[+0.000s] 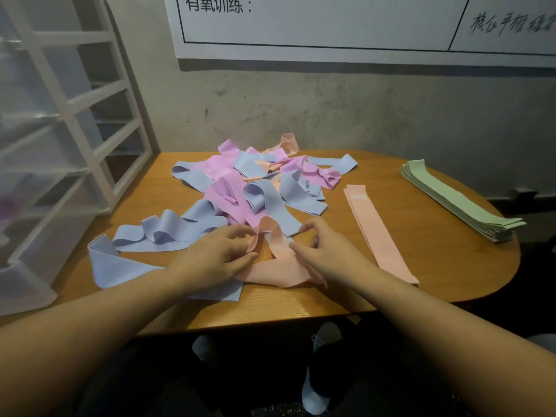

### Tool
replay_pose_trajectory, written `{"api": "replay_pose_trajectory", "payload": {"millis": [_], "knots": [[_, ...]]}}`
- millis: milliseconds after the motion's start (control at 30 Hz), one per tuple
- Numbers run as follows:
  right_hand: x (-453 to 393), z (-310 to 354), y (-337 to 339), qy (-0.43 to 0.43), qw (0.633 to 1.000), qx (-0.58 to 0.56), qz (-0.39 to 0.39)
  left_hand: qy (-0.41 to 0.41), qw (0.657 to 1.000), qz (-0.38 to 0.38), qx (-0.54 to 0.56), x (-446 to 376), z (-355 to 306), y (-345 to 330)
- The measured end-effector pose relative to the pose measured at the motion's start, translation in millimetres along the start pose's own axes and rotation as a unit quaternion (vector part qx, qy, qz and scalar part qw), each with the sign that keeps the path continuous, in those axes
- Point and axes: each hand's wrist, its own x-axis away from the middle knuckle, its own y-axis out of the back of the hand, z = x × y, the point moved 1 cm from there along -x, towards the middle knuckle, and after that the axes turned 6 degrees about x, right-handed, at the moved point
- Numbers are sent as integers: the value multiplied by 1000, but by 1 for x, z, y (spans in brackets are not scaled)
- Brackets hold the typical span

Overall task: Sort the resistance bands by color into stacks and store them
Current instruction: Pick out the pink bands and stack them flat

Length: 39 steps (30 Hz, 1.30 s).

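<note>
At the near edge of the desk (391,296), head view, both hands pinched one twisted peach band (279,267): left hand (215,257) at its loop, right hand (323,249) on its upper fold. Judged best practice: untwist and flatten it fully before laying it square on the peach stack (379,233). Both forearms reached forward, fingers curled.
</note>
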Motion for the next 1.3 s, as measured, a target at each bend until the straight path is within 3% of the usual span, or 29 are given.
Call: {"api": "replay_pose_trajectory", "payload": {"millis": [400, 733, 867, 933, 1000, 1100, 1200, 1300], "knots": [[-31, 13, -21, 16, 994, 103, 20, 40, 995, -7, 88, 4, -16, -14], [-15, 13, -25, 50, 996, 75, 28, 106, 983, 6, 151, -8, -34, -5], [-8, 14, -25, 59, 997, 45, 25, 109, 993, 17, 49, -18, -34, -3], [-5, 12, -25, 62, 997, 28, 33, 117, 991, -1, 68, -17, -34, -4], [-3, 10, -24, 72, 997, -2, 29, 136, 979, -39, 146, -14, -34, -5], [1, 10, -21, 80, 995, -65, -3, 188, 924, -107, 315, -11, -34, -6], [2, 16, -16, 77, 986, -147, -18, 201, 890, -150, 380, -12, -37, -2], [2, 23, -9, 93, 981, -171, -23, 218, 871, -145, 415, -12, -44, 6]]}}
